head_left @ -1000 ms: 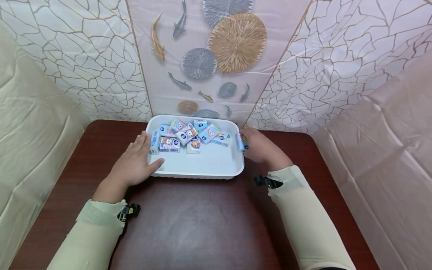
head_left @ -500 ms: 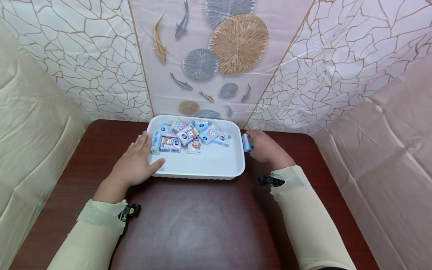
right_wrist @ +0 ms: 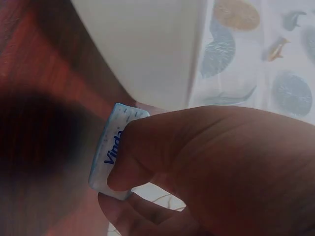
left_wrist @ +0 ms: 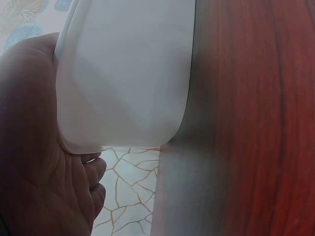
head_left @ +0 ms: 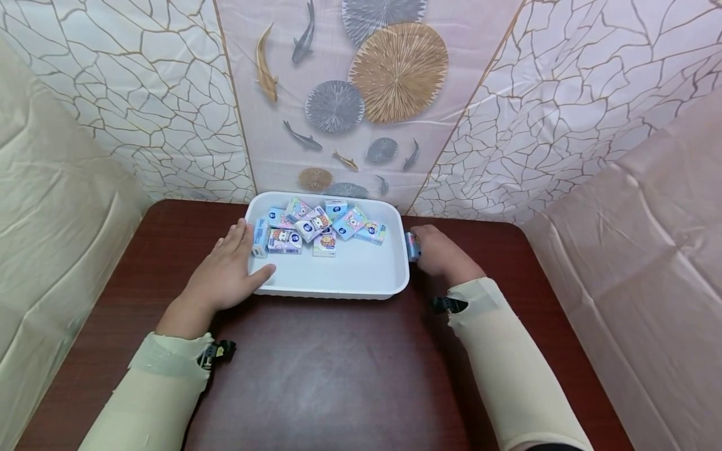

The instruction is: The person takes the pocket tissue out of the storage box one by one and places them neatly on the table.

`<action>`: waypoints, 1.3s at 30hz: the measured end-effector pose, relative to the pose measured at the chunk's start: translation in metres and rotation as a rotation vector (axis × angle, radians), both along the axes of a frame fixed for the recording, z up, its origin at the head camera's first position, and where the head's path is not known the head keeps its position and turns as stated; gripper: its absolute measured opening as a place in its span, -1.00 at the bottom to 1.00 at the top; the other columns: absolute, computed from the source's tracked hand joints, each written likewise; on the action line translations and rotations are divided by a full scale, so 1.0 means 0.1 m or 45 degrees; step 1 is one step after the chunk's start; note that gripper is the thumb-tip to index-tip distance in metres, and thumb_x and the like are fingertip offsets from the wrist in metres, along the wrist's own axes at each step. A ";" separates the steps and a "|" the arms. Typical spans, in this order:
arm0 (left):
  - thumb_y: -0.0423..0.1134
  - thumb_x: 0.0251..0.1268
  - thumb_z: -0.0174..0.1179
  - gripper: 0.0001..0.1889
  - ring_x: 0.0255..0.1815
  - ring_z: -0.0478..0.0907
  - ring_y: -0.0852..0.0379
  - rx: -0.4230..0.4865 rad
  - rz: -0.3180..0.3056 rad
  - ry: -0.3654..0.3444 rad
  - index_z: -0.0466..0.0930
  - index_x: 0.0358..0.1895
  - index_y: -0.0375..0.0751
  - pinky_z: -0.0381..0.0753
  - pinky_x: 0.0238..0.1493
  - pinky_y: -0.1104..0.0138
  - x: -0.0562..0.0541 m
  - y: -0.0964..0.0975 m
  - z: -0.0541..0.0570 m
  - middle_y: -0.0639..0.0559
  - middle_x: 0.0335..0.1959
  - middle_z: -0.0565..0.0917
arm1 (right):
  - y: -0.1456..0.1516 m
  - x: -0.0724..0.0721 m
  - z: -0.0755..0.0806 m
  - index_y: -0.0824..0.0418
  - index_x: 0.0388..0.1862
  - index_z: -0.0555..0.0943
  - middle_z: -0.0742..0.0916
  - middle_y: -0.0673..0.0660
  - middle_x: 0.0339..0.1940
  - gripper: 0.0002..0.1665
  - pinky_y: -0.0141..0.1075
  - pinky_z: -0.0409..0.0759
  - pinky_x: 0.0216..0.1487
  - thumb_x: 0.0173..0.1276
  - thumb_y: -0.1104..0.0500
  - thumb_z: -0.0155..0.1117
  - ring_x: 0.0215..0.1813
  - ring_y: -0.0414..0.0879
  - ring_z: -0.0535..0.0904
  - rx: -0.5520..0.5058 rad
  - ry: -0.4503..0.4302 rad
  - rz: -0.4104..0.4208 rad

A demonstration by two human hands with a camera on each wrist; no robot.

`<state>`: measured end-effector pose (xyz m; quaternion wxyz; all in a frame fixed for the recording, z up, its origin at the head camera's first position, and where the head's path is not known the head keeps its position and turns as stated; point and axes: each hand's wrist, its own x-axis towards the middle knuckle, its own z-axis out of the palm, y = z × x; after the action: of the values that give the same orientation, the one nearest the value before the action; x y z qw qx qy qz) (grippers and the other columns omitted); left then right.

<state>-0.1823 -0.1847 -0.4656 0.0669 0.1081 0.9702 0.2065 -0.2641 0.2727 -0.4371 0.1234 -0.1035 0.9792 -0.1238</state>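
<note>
A white plastic tray [head_left: 355,275] stands at the back of the table, with several small tissue packs [head_left: 284,240] in blue, pink and purple wrappers heaped in its rear and left part. Against the tray's left end rests my left hand [head_left: 222,269], fingers straight along the outside and thumb over the near rim. Just outside the right end, my right hand [head_left: 442,254] pinches a blue tissue pack [head_left: 413,247] between thumb and fingers. In the right wrist view this tissue pack [right_wrist: 110,152] shows the word Vinda, low beside the tray wall.
The dark red-brown table [head_left: 327,369] extends in front of the tray and to both sides. Behind it hangs a patterned cloth [head_left: 333,156] with fish and round leaf shapes. Pale cloth walls [head_left: 637,219] close in the sides.
My right hand has carried the tissue pack from over the tray's right rim to just outside it, then lower and a little nearer. My left hand stays on the tray.
</note>
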 end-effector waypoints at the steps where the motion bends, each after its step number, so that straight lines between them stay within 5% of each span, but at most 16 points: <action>1: 0.37 0.70 0.05 0.15 0.93 -0.29 -0.40 0.002 -0.001 0.000 -0.33 0.85 -0.38 -0.16 0.89 -0.29 0.00 0.00 0.00 -0.31 0.91 -0.37 | 0.00 0.00 -0.02 0.44 0.70 0.37 0.47 0.47 0.67 -0.11 0.20 0.56 0.63 0.37 0.50 0.32 0.49 0.31 0.53 0.000 -0.002 0.000; 8: 0.38 0.70 0.04 0.15 0.93 -0.28 -0.39 -0.001 -0.004 0.011 -0.33 0.85 -0.37 -0.15 0.89 -0.28 0.00 0.00 -0.01 -0.33 0.92 -0.32 | -0.01 0.01 -0.09 0.42 0.72 0.35 0.45 0.44 0.69 -0.10 0.19 0.56 0.63 0.40 0.48 0.32 0.48 0.29 0.52 -0.010 -0.035 -0.029; 16: 0.36 0.71 0.05 0.14 0.93 -0.28 -0.40 0.002 -0.004 0.011 -0.33 0.85 -0.38 -0.15 0.89 -0.28 0.00 0.00 0.00 -0.33 0.91 -0.33 | -0.03 -0.01 -0.16 0.41 0.73 0.35 0.44 0.41 0.71 -0.21 0.21 0.42 0.75 0.62 0.22 0.31 0.67 0.30 0.44 0.003 -0.028 0.002; 39: 0.40 0.69 0.03 0.15 0.93 -0.27 -0.40 0.010 -0.005 0.013 -0.33 0.85 -0.37 -0.15 0.89 -0.29 0.00 -0.01 0.00 -0.30 0.91 -0.36 | -0.02 0.04 -0.15 0.33 0.74 0.40 0.41 0.40 0.75 -0.21 0.25 0.41 0.74 0.67 0.04 0.30 0.76 0.34 0.32 -0.076 -0.042 0.048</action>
<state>-0.1818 -0.1853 -0.4658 0.0619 0.1114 0.9695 0.2095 -0.2602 0.2708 -0.4521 0.1387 -0.1237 0.9707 -0.1524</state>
